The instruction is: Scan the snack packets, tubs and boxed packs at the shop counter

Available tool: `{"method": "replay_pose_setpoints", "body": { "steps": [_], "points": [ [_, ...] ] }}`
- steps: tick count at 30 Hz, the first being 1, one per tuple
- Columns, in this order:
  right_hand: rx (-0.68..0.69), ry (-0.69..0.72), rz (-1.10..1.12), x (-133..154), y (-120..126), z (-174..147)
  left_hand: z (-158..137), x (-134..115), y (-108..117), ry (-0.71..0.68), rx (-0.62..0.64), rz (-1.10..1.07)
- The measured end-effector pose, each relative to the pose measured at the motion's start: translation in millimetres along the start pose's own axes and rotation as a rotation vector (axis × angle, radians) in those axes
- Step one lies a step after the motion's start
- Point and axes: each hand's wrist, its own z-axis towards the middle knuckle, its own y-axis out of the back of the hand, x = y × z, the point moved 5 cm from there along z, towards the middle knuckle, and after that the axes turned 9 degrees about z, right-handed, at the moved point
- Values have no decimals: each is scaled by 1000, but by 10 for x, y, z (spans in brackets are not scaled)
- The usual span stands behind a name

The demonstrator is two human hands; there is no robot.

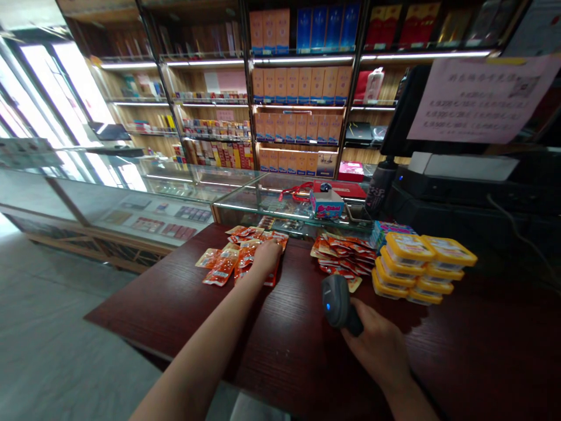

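Note:
My left hand [266, 257] reaches over a spread of orange-red foil snack packets [222, 264] on the dark wooden table. Its fingers curl down onto one of the packets, and the fingertips are hidden behind the hand. In my right hand [380, 342] is a dark grey handheld barcode scanner [336, 301], gripped by its handle, with a blue light showing. Just beyond the scanner lies a heaped pile of similar orange packets [346, 255]. To the right of that pile stand stacked plastic tubs with yellow lids [409, 248].
A glass display counter [245, 196] borders the table's far edge, with a small colourful box [326, 204] on top. At right stands a monitor [405, 111] with a pink printed sheet [482, 99]. Shelves of boxed goods [300, 85] line the back wall.

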Motion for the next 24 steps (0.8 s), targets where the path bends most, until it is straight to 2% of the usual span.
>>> {"method": "replay_pose_setpoints", "body": {
  "steps": [3, 7, 10, 16, 20, 24],
  "points": [
    [-6, -4, 2, -11, 2, 2, 9, -10, -15, 25, 32, 18],
    [8, -29, -14, -26, -9, 7, 18, -154, 46, -12, -47, -24],
    [8, -49, -17, -32, -17, 11, 68, -364, 133, -44, -129, -147],
    [-1, -56, -22, -31, -14, 13, 251, -916, 339, -208, -263, -403],
    [17, -76, -18, -36, -10, 19, 327, -1157, 415, -210, -302, -375],
    [40, -98, 1, -57, -14, 22, 343, -1273, 445, -164, -300, -280]
  ]
}}
